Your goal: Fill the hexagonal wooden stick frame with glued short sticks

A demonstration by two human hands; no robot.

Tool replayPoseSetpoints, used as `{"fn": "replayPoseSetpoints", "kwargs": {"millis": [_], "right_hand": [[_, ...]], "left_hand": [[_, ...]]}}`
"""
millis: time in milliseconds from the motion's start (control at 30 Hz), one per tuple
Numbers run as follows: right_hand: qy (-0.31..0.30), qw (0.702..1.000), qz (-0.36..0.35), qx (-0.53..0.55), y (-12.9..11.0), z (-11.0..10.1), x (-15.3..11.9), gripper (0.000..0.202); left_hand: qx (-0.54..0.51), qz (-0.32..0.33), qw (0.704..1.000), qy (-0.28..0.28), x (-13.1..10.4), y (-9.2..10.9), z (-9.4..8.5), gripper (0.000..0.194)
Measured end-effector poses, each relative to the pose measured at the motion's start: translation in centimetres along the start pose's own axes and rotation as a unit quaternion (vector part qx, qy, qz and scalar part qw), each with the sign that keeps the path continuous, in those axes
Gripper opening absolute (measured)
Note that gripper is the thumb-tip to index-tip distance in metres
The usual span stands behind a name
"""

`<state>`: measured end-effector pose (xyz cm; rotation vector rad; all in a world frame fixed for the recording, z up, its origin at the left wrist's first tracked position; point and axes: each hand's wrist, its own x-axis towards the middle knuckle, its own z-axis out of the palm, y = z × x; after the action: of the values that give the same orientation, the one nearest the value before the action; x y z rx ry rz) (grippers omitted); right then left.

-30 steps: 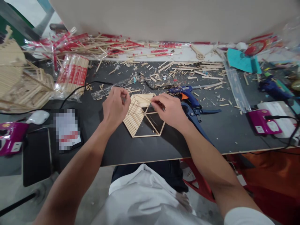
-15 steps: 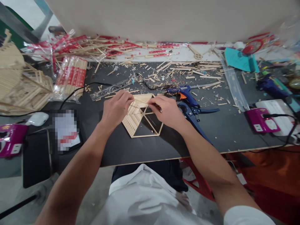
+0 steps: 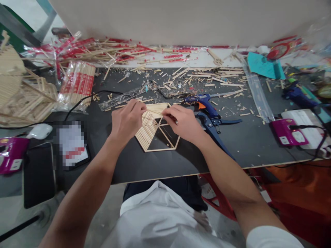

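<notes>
Over the half-slatted hexagon [image 3: 146,135], the left hand [image 3: 128,119] and right hand [image 3: 184,120] pinch one stick [image 3: 154,112] — an uneven grip could skew it.

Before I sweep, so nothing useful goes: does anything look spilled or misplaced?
Yes. Short offcuts lie scattered over the back of the dark tabletop, near the glue gun, like litter. A small loose-looking bit shows within an open section of the hexagonal stick panel.

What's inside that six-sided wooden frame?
Thin sticks fill the far and left sections of the frame; dark tabletop shows through open ones. The left hand and right hand hide parts of its outline.
</notes>
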<state>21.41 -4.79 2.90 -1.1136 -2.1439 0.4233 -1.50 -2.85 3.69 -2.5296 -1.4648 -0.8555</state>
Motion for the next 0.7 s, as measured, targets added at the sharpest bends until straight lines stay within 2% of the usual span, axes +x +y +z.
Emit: {"fn": "replayPoseSetpoints", "kwargs": {"millis": [233,433,700], "right_hand": [[0.005,1.000,-0.012,-0.003,-0.12,0.08,-0.01,0.018],[0.001,1.000,-0.009,-0.006,-0.07,0.08,-0.02,0.018],[0.004,1.000,-0.022,-0.003,-0.05,0.16,0.00,0.017]], "left_hand": [[-0.027,-0.032,0.999,-0.004,-0.10,0.08,0.13,0.026],[0.007,-0.022,1.000,0.016,-0.10,0.05,0.22,0.024],[0.016,-0.031,0.999,0.001,-0.05,0.15,0.18,0.017]]}}
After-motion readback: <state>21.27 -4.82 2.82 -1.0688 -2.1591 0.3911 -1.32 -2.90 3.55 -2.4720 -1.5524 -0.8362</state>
